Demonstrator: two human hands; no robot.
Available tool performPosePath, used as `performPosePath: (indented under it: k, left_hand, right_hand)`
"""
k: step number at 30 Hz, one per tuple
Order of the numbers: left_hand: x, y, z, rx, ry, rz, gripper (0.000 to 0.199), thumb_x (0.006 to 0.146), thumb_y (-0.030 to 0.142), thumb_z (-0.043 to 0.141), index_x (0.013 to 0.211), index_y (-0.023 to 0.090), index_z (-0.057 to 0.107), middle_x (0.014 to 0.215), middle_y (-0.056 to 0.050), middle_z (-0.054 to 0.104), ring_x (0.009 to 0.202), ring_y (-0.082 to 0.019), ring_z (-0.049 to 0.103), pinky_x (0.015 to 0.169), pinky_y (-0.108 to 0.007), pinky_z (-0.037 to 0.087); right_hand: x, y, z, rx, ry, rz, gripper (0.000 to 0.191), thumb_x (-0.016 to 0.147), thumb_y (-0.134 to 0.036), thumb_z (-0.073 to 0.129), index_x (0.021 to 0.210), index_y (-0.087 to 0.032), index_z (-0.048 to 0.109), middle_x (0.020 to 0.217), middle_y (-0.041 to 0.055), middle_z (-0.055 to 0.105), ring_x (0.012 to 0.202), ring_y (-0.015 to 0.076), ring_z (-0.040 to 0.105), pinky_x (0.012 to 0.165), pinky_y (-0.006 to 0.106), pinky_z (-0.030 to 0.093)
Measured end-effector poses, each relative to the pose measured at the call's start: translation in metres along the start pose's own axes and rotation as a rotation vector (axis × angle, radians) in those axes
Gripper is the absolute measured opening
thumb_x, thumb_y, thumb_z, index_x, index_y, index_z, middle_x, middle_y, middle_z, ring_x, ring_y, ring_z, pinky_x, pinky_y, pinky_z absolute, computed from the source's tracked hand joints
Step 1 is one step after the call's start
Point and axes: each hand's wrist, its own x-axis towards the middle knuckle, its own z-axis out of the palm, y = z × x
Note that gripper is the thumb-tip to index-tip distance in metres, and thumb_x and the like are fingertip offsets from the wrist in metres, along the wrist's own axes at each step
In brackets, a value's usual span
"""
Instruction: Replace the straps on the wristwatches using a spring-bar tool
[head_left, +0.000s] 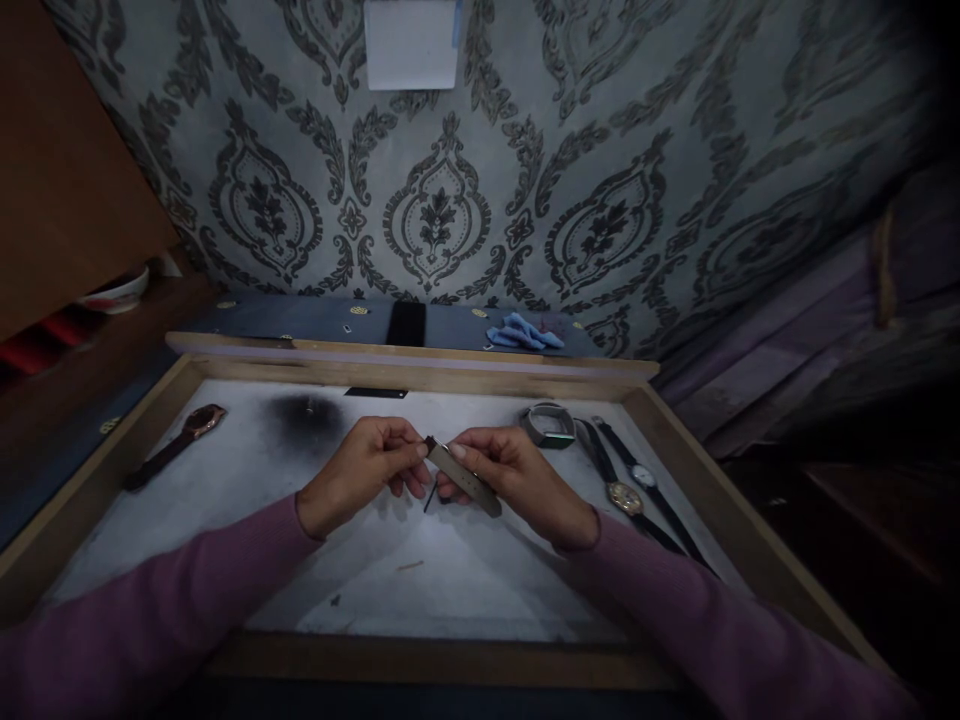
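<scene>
A grey-brown watch strap (469,482) with small holes is held between my two hands, above the white floor of a shallow wooden tray. My left hand (367,465) is closed, pinching the strap's dark upper end between thumb and finger. At the same end, my right hand (517,478) closes thumb and fingers on the strap, whose free end slants down to the right under the palm. A small shiny metal piece shows near the right thumb; I cannot tell its kind. Below the fingertips hangs a thin dark rod (430,497), and which hand holds it is unclear.
The wooden tray rim (420,362) surrounds the work. Right of my hands lie a grey-banded watch (551,425), a gold-faced watch (625,497) and a white-faced watch (643,476). A brown watch (180,440) is at left. Behind the tray sits a blue cloth (523,332).
</scene>
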Motion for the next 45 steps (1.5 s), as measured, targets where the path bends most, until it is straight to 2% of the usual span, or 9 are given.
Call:
performPosePath:
  k: [7, 16, 26, 33, 45]
  left_hand:
    - [0.0000, 0.0012, 0.0002, -0.006, -0.005, -0.014, 0.018, 0.077, 0.029, 0.067, 0.071, 0.014, 0.058, 0.059, -0.003, 0.068, 0.048, -0.011, 0.063, 0.044, -0.020, 0.040]
    - [-0.0003, 0.0013, 0.0009, -0.004, -0.001, -0.007, 0.021, 0.077, 0.032, 0.068, 0.071, 0.013, 0.059, 0.059, -0.003, 0.068, 0.048, -0.012, 0.063, 0.044, -0.020, 0.040]
    - [-0.0014, 0.0027, 0.0015, 0.023, 0.013, -0.021, 0.017, 0.078, 0.027, 0.064, 0.070, 0.014, 0.059, 0.059, -0.003, 0.068, 0.047, -0.012, 0.062, 0.044, -0.020, 0.039]
    - [-0.0018, 0.0032, 0.0022, 0.047, 0.003, -0.030, 0.014, 0.078, 0.024, 0.063, 0.070, 0.014, 0.059, 0.060, -0.003, 0.068, 0.047, -0.012, 0.062, 0.045, -0.021, 0.039]
    - [0.0007, -0.0017, -0.0008, 0.057, -0.015, -0.016, 0.020, 0.073, 0.031, 0.068, 0.070, 0.014, 0.059, 0.058, -0.003, 0.068, 0.047, -0.012, 0.062, 0.044, -0.019, 0.040]
  right_hand:
    - [0.0000, -0.0003, -0.0001, -0.019, -0.006, -0.011, 0.039, 0.075, -0.052, 0.070, 0.077, -0.013, 0.068, 0.063, 0.0038, 0.071, 0.062, 0.0146, 0.069, 0.056, 0.023, 0.053]
    - [-0.0010, -0.0024, 0.0001, -0.014, 0.011, 0.021, 0.039, 0.073, -0.052, 0.072, 0.077, -0.013, 0.067, 0.069, 0.0052, 0.073, 0.064, 0.0166, 0.071, 0.054, 0.023, 0.053]
    - [0.0000, -0.0007, -0.0009, -0.019, 0.003, 0.009, 0.040, 0.073, -0.052, 0.072, 0.078, -0.013, 0.068, 0.067, 0.0050, 0.072, 0.062, 0.0156, 0.070, 0.053, 0.022, 0.054]
    - [0.0004, -0.0023, -0.0017, -0.038, -0.018, 0.010, 0.038, 0.073, -0.051, 0.071, 0.076, -0.013, 0.069, 0.062, 0.0036, 0.072, 0.052, 0.0113, 0.064, 0.048, 0.020, 0.049]
    - [0.0013, 0.0014, -0.0047, -0.092, -0.050, 0.004, 0.038, 0.076, -0.050, 0.069, 0.078, -0.011, 0.067, 0.063, 0.0044, 0.070, 0.051, 0.0109, 0.062, 0.048, 0.020, 0.046]
